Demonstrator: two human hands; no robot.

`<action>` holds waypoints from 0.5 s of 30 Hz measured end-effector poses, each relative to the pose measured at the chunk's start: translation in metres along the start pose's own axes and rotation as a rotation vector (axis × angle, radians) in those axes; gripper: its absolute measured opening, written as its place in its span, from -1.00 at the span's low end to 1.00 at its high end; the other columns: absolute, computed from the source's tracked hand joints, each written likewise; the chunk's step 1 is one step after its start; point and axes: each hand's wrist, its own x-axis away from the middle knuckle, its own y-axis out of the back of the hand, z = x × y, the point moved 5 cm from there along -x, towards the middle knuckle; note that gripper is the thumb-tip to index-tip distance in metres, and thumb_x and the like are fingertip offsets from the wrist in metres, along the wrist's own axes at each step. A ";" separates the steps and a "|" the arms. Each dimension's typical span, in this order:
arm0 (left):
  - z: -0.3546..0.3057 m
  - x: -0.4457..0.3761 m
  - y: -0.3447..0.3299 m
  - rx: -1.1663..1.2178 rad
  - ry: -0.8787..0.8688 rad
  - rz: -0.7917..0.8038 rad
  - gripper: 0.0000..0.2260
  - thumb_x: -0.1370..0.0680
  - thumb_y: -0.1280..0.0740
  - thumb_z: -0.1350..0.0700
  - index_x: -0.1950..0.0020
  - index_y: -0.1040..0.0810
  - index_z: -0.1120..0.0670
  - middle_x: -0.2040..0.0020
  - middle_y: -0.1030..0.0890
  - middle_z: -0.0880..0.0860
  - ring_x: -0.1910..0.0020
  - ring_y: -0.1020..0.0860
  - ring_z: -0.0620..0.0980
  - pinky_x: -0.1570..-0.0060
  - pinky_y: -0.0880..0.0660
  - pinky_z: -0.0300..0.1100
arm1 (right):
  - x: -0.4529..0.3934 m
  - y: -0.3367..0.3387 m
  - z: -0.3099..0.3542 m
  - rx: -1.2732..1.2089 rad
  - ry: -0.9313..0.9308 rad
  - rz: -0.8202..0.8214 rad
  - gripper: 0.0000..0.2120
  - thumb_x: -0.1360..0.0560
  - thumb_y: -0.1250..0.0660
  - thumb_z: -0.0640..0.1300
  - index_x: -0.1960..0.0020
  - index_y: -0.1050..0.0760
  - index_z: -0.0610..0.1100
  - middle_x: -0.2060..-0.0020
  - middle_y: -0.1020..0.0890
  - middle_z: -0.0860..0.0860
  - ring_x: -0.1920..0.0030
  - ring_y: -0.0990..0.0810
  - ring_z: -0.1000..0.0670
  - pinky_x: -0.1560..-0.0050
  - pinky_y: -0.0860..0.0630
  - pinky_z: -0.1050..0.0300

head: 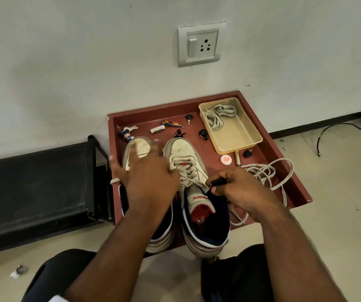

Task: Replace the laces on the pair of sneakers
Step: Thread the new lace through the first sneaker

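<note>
Black bench [33,192]: It sits low on my far left by the wall, out of the way, with nothing on it that I use.
Red tray [292,171]: It lies on the floor against the wall and keeps all the bits in one place, right in front of my knees.
Left sneaker [138,149]: Its toe points away from me. My hand hides the middle, so I cannot tell if it has a lace.
Left hand [146,179]: My fingers are spread wide and blurry. It holds nothing and hovers over the left sneaker.
Right sneaker [188,162]: It stands just beside the other, heel toward me, so I can reach the top holes.
Lace [191,178]: It crosses up the right sneaker and ends at my right hand.
Right hand [238,190]: It pinches the dark tip of the lace by the top hole, I think to pull it through.
Loose lace [268,175]: It lies in a messy pile at the tray's right side, put aside.
Clear tub [251,144]: It holds another bundle of lace, kept ready at the back.
</note>
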 end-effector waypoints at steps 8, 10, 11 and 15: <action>-0.016 -0.003 -0.015 0.019 -0.152 0.179 -0.73 -0.59 -0.24 -0.02 -0.24 -0.53 -0.27 -0.60 -0.07 -0.15 -0.59 0.09 0.10 -0.35 0.32 0.41 | 0.002 -0.011 0.008 0.062 0.035 0.051 -0.76 -0.50 -0.33 -0.33 0.10 -0.61 0.01 0.10 -0.69 -0.15 0.02 -0.66 -0.29 0.02 -0.58 -0.31; -0.015 -0.006 -0.014 0.140 -0.103 0.218 -0.79 -0.55 -0.26 -0.01 -0.09 -0.63 -0.25 -0.56 -0.19 -0.20 -0.59 0.02 0.05 -0.36 0.34 0.37 | 0.002 -0.010 0.008 0.082 0.050 0.052 -0.78 -0.50 -0.32 -0.34 0.01 -0.63 -0.06 0.11 -0.69 -0.10 0.04 -0.67 -0.22 -0.02 -0.60 -0.23; -0.014 -0.006 -0.013 0.191 -0.071 0.221 -0.80 -0.54 -0.26 -0.05 -0.03 -0.65 -0.23 -0.53 -0.25 -0.22 -0.58 -0.03 0.04 -0.36 0.34 0.35 | 0.002 -0.010 0.009 0.102 0.062 0.060 -0.77 -0.50 -0.32 -0.34 -0.05 -0.63 -0.09 0.10 -0.68 -0.05 0.05 -0.67 -0.13 -0.04 -0.62 -0.15; -0.021 0.001 -0.014 -0.012 -0.144 0.248 -0.75 -0.51 -0.29 -0.23 -0.11 -0.62 -0.22 -0.55 -0.24 -0.16 -0.58 -0.02 0.09 -0.32 0.37 0.40 | 0.002 -0.008 0.012 0.208 0.105 0.043 -0.72 -0.51 -0.31 -0.31 -0.15 -0.63 -0.08 0.00 -0.68 0.03 0.04 -0.64 0.07 0.01 -0.60 0.16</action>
